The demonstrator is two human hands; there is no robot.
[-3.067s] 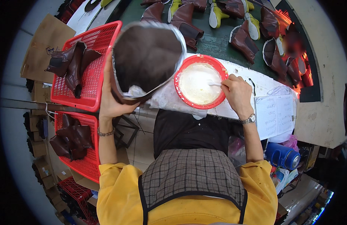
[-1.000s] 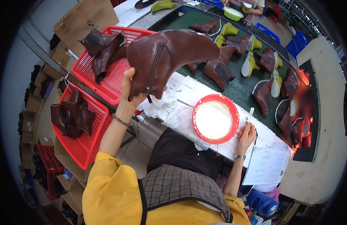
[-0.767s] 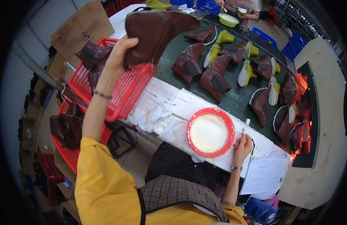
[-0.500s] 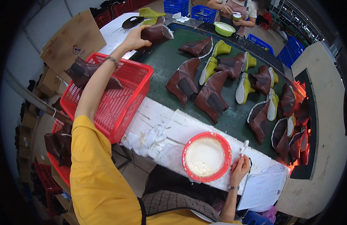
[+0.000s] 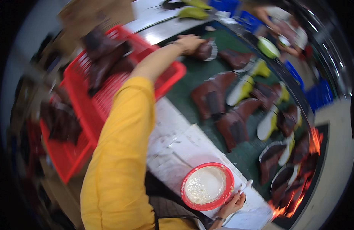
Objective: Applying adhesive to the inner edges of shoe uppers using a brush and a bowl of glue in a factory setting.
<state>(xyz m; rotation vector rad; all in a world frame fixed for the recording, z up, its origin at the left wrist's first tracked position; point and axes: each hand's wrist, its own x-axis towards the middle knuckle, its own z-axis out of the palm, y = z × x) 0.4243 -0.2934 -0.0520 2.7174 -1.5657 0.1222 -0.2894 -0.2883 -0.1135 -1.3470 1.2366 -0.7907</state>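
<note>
My left hand (image 5: 190, 43) reaches far out over the green conveyor belt (image 5: 181, 86). Its fingers are on a dark red-brown leather boot upper (image 5: 206, 50) with a white-edged opening, low at the belt surface; motion blur hides the exact grip. Several similar uppers lie to its right, among them one with a dark elastic panel (image 5: 214, 96). Yellow-green shoe lasts or soles (image 5: 240, 90) with whitish faces lie between them. Near me, my right hand (image 5: 233, 205) is closed around a thin tool with a white end (image 5: 247, 185), beside a red bowl (image 5: 183, 194) of white paste.
A red plastic basket (image 5: 173, 76) holding boot uppers stands left, with another red basket (image 5: 66, 168) lower down. The belt leads into an orange-glowing heater opening (image 5: 314, 143) at right. Across the belt, another person (image 5: 286, 28) works by a green bowl (image 5: 268, 47).
My left hand has brought the boot upper from above the belt's far-left end down onto the belt, to the right. My view has tilted and shifted. The right hand still holds the white-ended tool.
</note>
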